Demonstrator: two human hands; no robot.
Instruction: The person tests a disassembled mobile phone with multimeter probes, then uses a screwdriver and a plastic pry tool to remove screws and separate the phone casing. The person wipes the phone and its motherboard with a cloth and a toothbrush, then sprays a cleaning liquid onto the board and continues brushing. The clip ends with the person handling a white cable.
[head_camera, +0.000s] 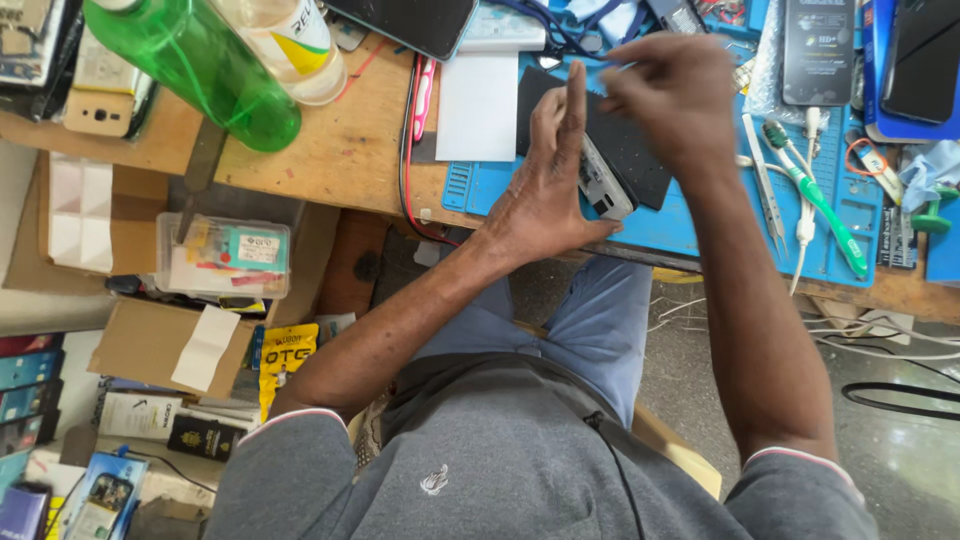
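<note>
My left hand (548, 180) grips a small grey device (605, 183), a phone-like slab held on edge over a black pad (640, 160) on the blue work mat (700, 215). My right hand (665, 95) hovers just above it with the fingers pinched on a thin tool, which shows as a thin dark line near the fingertips. The device's far end is hidden behind my right hand.
A green bottle (200, 65) and a clear bottle (290, 40) lie at the wooden bench's left. Tweezers (765, 185), a green-handled tool (820, 205), phones (818, 50) and cables sit on the mat's right. Boxes and packets are stacked on the floor at left.
</note>
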